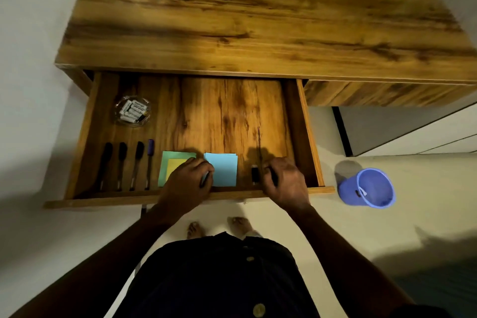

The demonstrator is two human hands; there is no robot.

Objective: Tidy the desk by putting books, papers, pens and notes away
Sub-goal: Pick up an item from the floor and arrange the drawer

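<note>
Left hand (188,181) gripping blue notes (224,169), right hand (284,183) holding pen (273,177)

Drawer (232,116): pulled open, centre of frame.
Pens (121,165): four side by side, drawer's lower left.
Glass dish (133,111): holds batteries, above the pens.
Green notes (175,157): yellow note on top, right of the pens.
Left hand (189,179): fingers curled on the left edge of the blue notes (224,169).
Right hand (284,179): grips a thin dark pen (273,177), just right of a small black object (255,175).
Bucket (367,187): blue, on the floor, right of the drawer.

Both arms reach forward; left hand (188,181) palm-down, fingers (206,170) curled; right hand (284,183) fingers curled round dark pen (273,177).
</note>
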